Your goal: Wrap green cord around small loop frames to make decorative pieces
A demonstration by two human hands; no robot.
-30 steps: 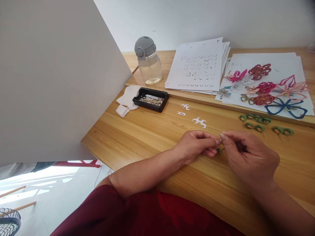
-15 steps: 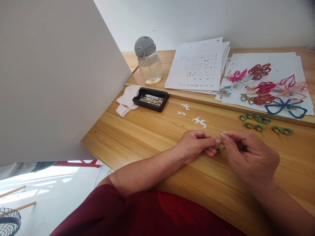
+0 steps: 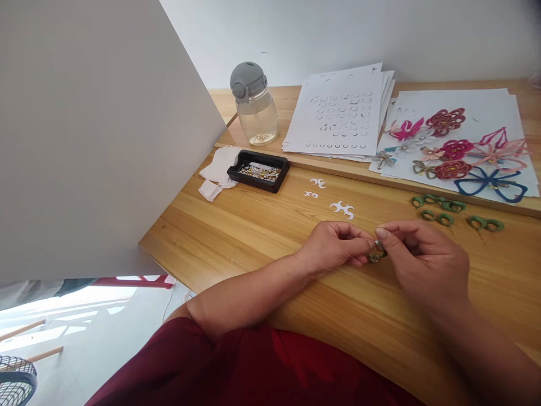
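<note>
Pinching a small green loop (image 3: 377, 252) between left hand (image 3: 338, 246) and right hand (image 3: 418, 260) fingertips (close above the table (image 3: 253, 237), seemingly for steadiness).

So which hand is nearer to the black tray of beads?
Left. The left hand lies below and right of the black tray; the right hand sits farther right, beyond the left.

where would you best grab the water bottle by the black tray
Grip the clear body of the water bottle below its grey lid, coming from the front right. It stands upright, the white board crowds its left, and the paper stack lies apart on its right.
</note>
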